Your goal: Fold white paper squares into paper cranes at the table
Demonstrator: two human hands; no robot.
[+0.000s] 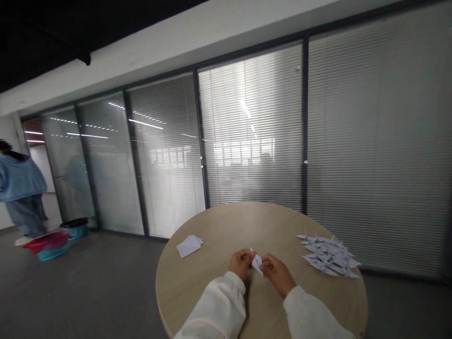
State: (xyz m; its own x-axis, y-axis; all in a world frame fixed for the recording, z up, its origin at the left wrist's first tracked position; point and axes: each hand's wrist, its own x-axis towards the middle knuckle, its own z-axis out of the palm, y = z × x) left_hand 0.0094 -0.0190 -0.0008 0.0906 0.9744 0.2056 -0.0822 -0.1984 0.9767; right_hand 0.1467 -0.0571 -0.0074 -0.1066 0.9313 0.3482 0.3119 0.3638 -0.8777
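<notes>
Between my two hands is a small white folded paper (257, 263), narrow and pointed at its upper end. My left hand (240, 263) pinches its left edge with thumb and fingers. On the other side, my right hand (277, 272) grips the paper's right edge, fingers bent. Both hands are low over the front half of the round wooden table (219, 226). To the left lies a small stack of flat white paper sheets (189, 246). A heap of folded white paper cranes (328, 254) rests at the table's right side.
Glass partitions with blinds (254, 132) stand behind the table. On the floor at left are a blue basket with a red liner (52, 247) and another with a black liner (76, 229). A person in a blue top (21, 179) stands beside them.
</notes>
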